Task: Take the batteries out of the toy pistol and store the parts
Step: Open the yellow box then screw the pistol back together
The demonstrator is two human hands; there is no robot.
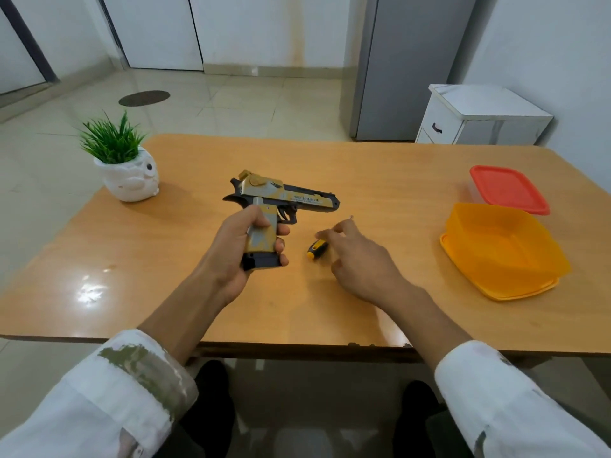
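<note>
ops: Sleeves nearest the camera: white left sleeve [109,391], white right sleeve [515,401], both forearms reaching over the near tabletop [380,166] edge.

dev: Hands?

ops: Left hand [238,256] is wrapped round the grip of the toy pistol [291,198], fingers curled across the front of it. Right hand [360,256] is apart from it, fingers loose and spread, gripping nothing I can make out.

dev: Pistol position?

ops: Mid-tabletop, held by the left hand. Muzzle points right, black magazine base points toward the camera. Gold and grey body, dark frame. Left fingers hide much of the grip.

dev: Tools?

ops: Screwdriver [316,249], black and yellow handle, lies on the tabletop between the two hands. Right thumb and fingers cover its far end, so the tip is hidden. Tiny pale speck [351,217] just beyond the right fingertips, too small to identify.

dev: Containers?

ops: Orange tub [502,256], open, at the right edge of the tabletop, sitting on an orange lid. Red-lidded box [509,188] just behind it, shut. The right hand sits between pistol and tub.

dev: Anything else?

ops: Green plant in a white owl pot [127,173] at the far left corner, well apart from the pistol. Off the tabletop: white drawer cabinet [479,117] and a tall grey cabinet [406,67] at the back right.
</note>
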